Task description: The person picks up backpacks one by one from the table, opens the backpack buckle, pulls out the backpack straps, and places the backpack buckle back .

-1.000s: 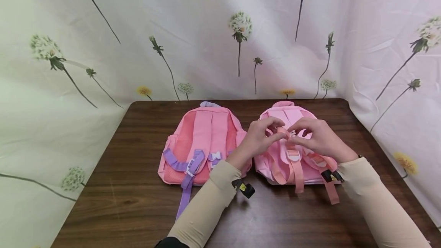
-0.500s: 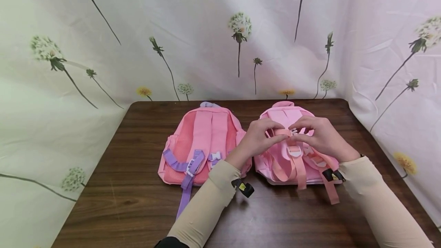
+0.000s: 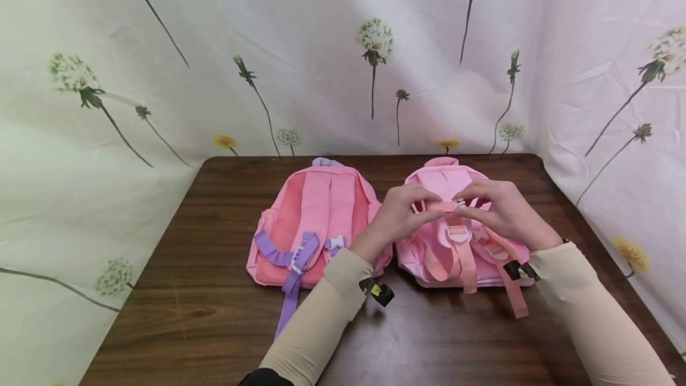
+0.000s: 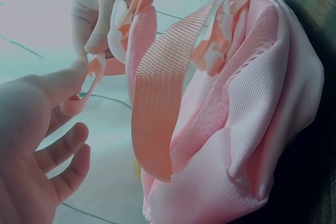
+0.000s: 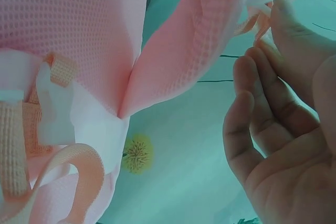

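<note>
Over the right pink backpack [image 3: 423, 267], both hands meet at a short coral webbing strap [image 3: 440, 206] with a white plastic buckle piece [image 3: 459, 203] at its right end. My left hand [image 3: 404, 210] pinches the strap between thumb and fingers. The right hand [image 3: 498, 210] pinches at the buckle piece; its exact grip is partly hidden. In the left wrist view, the looped strap [image 4: 74, 105] lies at the left thumb, opposite the right hand [image 4: 105, 11]. A white strap adjuster [image 3: 458, 233] hangs just below the hands.
A second pink backpack [image 3: 316, 195] with purple straps [image 3: 292, 285] lies to the left. Coral strap ends [image 3: 517, 299] trail over the right backpack's lower edge. The brown wooden table [image 3: 214, 290] meets a floral curtain [image 3: 321, 76] behind.
The strap between the hands has straightened to lie level, and the white buckle piece shows more clearly. The right hand has shifted slightly right. The adjuster below has risen a little.
</note>
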`<state>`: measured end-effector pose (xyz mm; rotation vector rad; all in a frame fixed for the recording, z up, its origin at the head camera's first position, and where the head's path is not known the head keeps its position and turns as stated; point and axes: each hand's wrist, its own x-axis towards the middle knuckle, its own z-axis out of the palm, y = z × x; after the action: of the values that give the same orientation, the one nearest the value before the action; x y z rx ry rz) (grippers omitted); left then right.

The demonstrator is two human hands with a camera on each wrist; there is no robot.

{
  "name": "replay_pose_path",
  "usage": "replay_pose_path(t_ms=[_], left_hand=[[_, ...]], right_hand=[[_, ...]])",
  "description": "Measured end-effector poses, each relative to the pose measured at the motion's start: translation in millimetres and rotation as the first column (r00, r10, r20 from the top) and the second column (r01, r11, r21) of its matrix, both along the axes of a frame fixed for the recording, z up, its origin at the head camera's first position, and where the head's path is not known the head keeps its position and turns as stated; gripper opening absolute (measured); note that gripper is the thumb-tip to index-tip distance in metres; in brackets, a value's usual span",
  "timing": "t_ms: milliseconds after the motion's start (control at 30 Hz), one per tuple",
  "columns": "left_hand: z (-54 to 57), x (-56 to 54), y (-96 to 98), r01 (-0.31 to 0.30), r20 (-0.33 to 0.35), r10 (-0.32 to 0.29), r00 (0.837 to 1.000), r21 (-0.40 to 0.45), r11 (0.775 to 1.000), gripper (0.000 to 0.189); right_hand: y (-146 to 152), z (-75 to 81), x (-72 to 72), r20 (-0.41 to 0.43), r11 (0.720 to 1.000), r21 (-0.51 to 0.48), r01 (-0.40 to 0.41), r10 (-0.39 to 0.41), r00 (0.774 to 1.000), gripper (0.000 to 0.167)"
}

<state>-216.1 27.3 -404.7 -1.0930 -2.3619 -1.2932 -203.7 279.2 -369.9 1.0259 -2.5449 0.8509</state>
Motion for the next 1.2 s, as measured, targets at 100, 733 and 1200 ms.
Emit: replay_pose_path(t_ms=[100,733,1200], left_hand=[[-1.4,0.1,-0.4,-0.001,0.001,0.001,1.000,0.000,1.000,0.024],[-0.3,0.1,2.7,-0.020,0.054,0.020,0.998,-0.007,1.000,0.011],[3.0,0.6,2.9,-0.018,0.096,0.028,0.995,-0.108,0.994,0.008]], right_hand=[[0.9,-1.2,-0.2,-0.001,1.000,0.000,-0.006,0.006,1.000,0.031],[0.1,-4.0,-1.4,-0.063,0.999,-0.008,-0.037,0.037,0.997,0.035],[-0.9,-2.5,-1.5,-0.014,1.000,-0.013,-0.016,0.016,1.000,0.033]])
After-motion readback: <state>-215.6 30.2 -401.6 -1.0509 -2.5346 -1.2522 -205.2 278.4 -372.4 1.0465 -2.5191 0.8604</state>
